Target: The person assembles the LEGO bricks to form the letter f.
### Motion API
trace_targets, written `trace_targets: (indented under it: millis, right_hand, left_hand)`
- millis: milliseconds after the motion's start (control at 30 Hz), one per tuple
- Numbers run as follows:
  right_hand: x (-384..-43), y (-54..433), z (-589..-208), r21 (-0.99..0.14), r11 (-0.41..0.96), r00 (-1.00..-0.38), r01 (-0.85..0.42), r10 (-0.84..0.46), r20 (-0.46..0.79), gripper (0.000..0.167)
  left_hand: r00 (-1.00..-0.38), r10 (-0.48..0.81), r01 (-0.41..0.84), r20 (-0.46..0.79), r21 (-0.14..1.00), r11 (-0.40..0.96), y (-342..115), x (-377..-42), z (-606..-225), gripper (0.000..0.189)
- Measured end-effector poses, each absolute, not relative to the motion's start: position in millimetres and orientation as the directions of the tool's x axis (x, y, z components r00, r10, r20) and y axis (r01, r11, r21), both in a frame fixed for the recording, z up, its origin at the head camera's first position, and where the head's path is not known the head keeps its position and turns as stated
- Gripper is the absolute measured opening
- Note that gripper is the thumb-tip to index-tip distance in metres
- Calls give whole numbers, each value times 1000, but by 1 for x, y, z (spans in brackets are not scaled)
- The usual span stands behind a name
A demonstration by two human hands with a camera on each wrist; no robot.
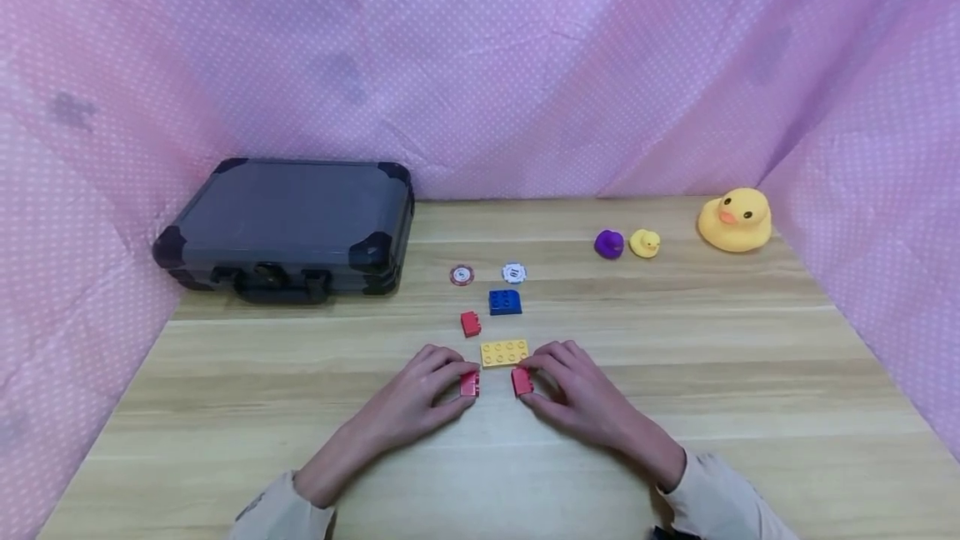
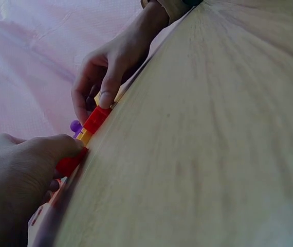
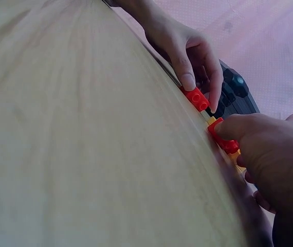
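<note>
- The person's left hand (image 1: 412,397) pinches the left-hand red brick (image 1: 468,384) between thumb and fingers, just near-left of the yellow eight-stud brick (image 1: 504,353); thumb and fingertips cover its ends.
- The right hand (image 1: 581,397) pinches the right-hand red brick (image 1: 522,382) just near-right of the yellow brick; these fingertips overlap the yellow brick's near-right corner, and whether they touch it cannot be told.
- In both wrist views the yellow brick is mostly hidden behind hands and red bricks; the sleeves (image 1: 281,511) are cut off by the head view's lower border.
- Both pinched bricks lie on their sides, studs pointing right, long axes running near to far; the yellow brick lies studs up, long axis left to right.
- A third red brick (image 1: 470,324), far-left of the yellow brick, also has its studs to the right.
- A strip of wood-grain table (image 1: 495,473) separates the pinched bricks, and a broad stretch lies on the near side of the yellow brick.
- Beyond the yellow brick sit a blue brick (image 1: 505,302) and two poker chips (image 1: 514,273); well to its far left, a grey hard case (image 1: 285,207) bounds the room, and three rubber ducks (image 1: 735,221) stand far-right.
- Pink dotted cloth (image 1: 480,65) meets the table's far edge.
</note>
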State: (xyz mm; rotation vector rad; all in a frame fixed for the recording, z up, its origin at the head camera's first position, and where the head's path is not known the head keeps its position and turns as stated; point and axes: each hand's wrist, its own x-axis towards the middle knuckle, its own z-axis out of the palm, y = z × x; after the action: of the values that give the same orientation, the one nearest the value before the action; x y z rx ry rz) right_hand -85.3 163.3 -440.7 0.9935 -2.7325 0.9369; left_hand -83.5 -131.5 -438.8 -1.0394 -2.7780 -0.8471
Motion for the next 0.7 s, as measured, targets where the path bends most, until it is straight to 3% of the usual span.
trace_targets:
  millis: [700]
  right_hand:
    - [-85, 164, -441, -536, 580, -776, -613, -568, 274, 35]
  left_hand:
    - [-771, 594, 620, 230, 484, 617, -126, -82, -440, 41]
